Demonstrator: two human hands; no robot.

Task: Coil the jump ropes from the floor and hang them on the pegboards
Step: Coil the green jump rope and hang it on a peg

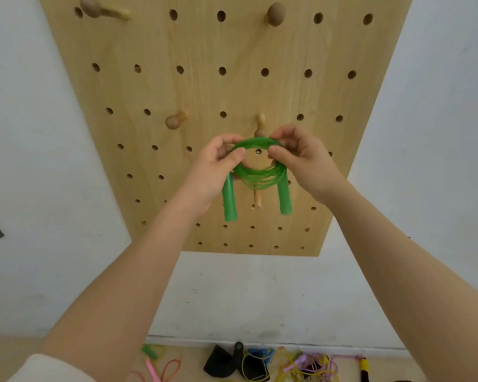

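The coiled green plastic jump rope [257,172] is pinched closed in both hands, left hand [218,166] and right hand [301,161], just below a wooden peg [260,125] of the light wooden pegboard [204,78], not yet hung, while several coloured ropes [301,365] remain on the floor.

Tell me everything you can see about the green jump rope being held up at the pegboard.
The green jump rope looks like translucent plastic cord wound into a small round coil of many loops. Its two thick green handles hang straight down, one on each side. The left hand and right hand pinch the coil's top, holding it in front of the wooden pegboard, just below a wooden peg.
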